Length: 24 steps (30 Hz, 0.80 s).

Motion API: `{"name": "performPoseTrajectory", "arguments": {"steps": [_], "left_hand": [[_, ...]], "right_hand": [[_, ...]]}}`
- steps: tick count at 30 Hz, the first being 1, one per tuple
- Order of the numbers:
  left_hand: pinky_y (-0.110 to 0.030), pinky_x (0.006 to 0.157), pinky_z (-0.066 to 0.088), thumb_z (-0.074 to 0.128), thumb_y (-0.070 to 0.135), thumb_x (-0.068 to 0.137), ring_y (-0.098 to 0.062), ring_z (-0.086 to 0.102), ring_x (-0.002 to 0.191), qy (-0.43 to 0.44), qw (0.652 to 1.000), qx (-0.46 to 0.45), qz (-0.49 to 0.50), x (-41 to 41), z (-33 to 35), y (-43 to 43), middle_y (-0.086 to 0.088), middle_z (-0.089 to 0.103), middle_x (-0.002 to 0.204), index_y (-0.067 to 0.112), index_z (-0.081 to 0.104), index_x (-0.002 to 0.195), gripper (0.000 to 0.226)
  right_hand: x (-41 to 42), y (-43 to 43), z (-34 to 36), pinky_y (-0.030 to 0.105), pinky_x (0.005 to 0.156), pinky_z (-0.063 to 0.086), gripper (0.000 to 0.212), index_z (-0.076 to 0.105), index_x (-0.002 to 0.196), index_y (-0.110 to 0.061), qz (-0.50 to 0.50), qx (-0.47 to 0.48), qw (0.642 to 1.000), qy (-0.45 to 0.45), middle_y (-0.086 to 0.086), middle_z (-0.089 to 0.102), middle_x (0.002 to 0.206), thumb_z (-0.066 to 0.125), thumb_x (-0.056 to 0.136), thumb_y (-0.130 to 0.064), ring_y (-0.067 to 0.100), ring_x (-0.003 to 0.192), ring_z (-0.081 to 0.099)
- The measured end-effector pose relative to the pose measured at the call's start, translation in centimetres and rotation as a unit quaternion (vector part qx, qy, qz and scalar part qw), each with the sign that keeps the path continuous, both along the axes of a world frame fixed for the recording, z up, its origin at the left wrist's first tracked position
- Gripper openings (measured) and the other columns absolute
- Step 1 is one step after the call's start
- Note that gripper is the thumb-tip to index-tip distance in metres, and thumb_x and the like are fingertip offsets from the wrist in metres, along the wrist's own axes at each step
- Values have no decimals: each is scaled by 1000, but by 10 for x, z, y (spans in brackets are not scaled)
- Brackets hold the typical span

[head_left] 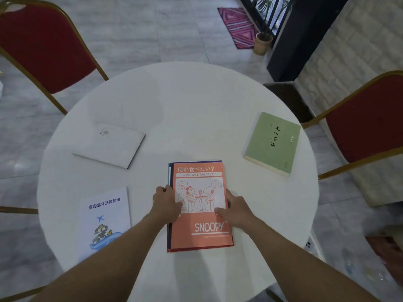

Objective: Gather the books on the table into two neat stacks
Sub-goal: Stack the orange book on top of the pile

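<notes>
On the round white table (185, 101), an orange Snoopy notebook (200, 234) with a cartoon cover lies flat at the near middle, on top of at least one other book whose dark blue and red edges peek out along its left and bottom sides. The left hand (166, 202) rests flat against the notebook's left edge, fingers spread over the cover, and the right hand (234, 209) presses its right edge likewise; neither is closed around it. Left of the notebook and near the table rim lies a white booklet (104, 219) with blue characters and an aeroplane drawing. Beyond that, left and farther than the notebook, sits a plain white book (111, 144). Right of the notebook and farther back lies a thick pale green book (272, 142) with black calligraphy. All three are well apart from the notebook.
</notes>
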<state>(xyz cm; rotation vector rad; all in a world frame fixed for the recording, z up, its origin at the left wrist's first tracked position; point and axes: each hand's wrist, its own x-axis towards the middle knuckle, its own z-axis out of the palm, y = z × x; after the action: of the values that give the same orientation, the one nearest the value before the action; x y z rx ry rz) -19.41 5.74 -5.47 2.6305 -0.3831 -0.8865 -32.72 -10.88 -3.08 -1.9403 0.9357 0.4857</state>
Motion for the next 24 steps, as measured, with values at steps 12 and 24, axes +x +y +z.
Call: {"name": "performPoseTrajectory", "arguments": {"steps": [12, 24], "left_hand": [[-32, 95, 53, 63, 29, 93, -28, 52, 123, 8, 999, 45, -15, 2, 1, -8, -14, 38, 140, 8, 37, 137, 56], [-30, 98, 51, 62, 31, 93, -26, 53, 121, 2, 997, 76, -22, 5, 7, -17, -14, 39, 140, 7, 38, 137, 56]], "right_hand": [[-3, -3, -4, 44, 98, 56, 68, 33, 153, -25, 4, 5, 1000, -4, 13, 53, 137, 66, 94, -27, 29, 117, 64], [-2, -12, -4, 44, 98, 56, 78, 24, 157, -26, 10, 21, 1000, 1, 14, 52, 139, 67, 93, -25, 31, 117, 64]]}}
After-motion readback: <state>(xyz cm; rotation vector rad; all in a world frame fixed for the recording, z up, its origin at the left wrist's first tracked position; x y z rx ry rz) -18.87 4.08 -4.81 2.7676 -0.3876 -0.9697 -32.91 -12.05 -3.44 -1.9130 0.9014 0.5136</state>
